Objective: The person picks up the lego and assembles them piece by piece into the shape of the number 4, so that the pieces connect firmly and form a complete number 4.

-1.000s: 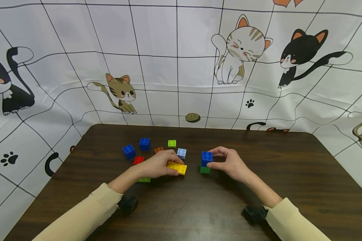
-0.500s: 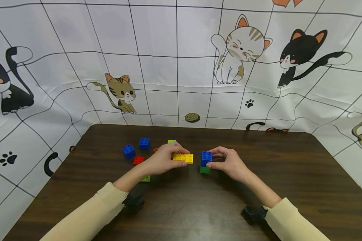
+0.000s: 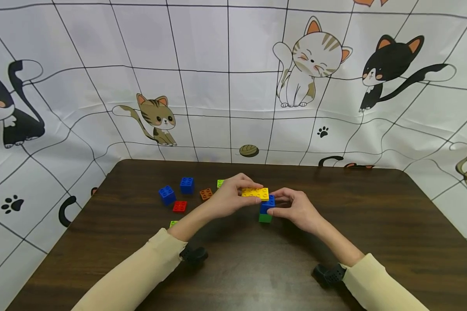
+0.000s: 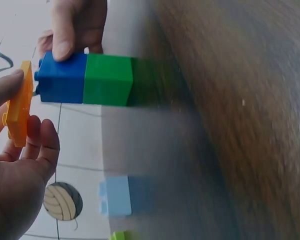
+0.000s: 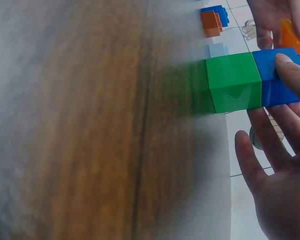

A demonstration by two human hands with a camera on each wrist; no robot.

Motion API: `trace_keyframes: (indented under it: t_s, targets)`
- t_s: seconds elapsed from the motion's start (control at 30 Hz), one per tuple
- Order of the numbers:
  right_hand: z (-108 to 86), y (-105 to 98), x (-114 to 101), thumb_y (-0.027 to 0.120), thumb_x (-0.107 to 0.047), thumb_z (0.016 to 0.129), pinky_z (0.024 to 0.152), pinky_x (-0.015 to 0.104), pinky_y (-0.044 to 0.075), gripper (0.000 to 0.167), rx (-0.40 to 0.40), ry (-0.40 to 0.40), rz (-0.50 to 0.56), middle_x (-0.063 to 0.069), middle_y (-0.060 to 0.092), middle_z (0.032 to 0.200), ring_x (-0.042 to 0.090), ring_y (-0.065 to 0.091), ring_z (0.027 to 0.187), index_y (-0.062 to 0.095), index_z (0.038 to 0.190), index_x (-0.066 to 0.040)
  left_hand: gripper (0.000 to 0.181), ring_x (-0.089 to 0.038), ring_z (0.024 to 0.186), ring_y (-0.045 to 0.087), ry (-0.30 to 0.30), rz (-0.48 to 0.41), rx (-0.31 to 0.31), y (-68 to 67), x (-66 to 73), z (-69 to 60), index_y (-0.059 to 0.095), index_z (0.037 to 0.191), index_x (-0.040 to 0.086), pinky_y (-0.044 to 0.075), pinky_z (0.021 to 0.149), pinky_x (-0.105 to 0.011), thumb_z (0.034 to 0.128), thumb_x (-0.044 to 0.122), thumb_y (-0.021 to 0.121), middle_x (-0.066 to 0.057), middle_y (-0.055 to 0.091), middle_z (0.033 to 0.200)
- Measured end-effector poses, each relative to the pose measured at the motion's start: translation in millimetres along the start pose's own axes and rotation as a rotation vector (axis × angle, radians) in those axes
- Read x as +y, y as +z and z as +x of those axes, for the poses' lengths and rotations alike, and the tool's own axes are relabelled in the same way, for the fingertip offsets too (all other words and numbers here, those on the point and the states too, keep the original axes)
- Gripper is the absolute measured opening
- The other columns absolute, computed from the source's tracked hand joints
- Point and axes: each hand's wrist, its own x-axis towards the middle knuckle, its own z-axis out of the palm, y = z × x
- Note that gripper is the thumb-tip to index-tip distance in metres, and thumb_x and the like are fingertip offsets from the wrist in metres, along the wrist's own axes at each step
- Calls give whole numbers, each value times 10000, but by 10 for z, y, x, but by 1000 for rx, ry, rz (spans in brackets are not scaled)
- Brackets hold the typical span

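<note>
Fingers (image 3: 252, 200) of the person's left hand (image 3: 228, 199) clamp a yellow brick (image 3: 255, 193) just right of the frame's lower middle, close over a blue brick (image 3: 267, 207) stacked on a green brick (image 3: 265, 218); whether yellow meets blue I can't tell from here. The right hand (image 3: 301, 212) has its fingers clamped on that blue brick, while a red brick (image 3: 180, 207) and an orange brick (image 3: 206, 194) lie farther left on the dark worktop (image 3: 253, 276).

The left forearm (image 3: 140, 268) rises from the frame's lower left, the right forearm (image 3: 379, 280) from its lower right; left grip (image 3: 228, 198) and right grip (image 3: 299, 210) both pinch, fingertips (image 3: 274, 212) close together.
</note>
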Motion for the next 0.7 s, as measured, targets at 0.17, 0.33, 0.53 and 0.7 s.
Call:
trace_keyframes:
  t_s: [0.17, 0.33, 0.53, 0.7]
  targets:
    - [1, -1, 6, 815, -190, 900, 905, 403, 579, 404, -8, -6, 22, 149, 707, 1203, 306, 681, 1106, 654, 1224, -12, 320, -207, 957, 527, 20, 13, -21, 88, 9, 48, 743, 1243, 64, 496, 735, -240, 947, 183, 762, -53, 577, 1110]
    - [4, 6, 2, 816, -173, 896, 883, 352, 584, 396, -13, -4, 42, 147, 712, 1194, 294, 689, 1091, 654, 1218, -9, 311, -204, 968, 538, 17, 1, -15, 124, 14, 64, 749, 1232, 56, 513, 744, -240, 941, 164, 767, -51, 580, 1099]
    - [-1, -2, -3, 813, -166, 898, 887, 370, 584, 390, -10, -12, 44, 157, 716, 1182, 293, 697, 1061, 653, 1207, 10, 308, -205, 963, 539, 13, 19, -21, 139, 37, 81, 752, 1231, 60, 505, 730, -237, 940, 160, 768, -45, 583, 1096]
    - [10, -4, 0, 819, -163, 893, 888, 360, 584, 387, -3, -1, 44, 145, 718, 1182, 285, 697, 1067, 660, 1206, -1, 298, -195, 953, 542, 17, 40, -29, 134, 36, 93, 756, 1223, 68, 517, 739, -230, 942, 165, 767, -37, 584, 1089]
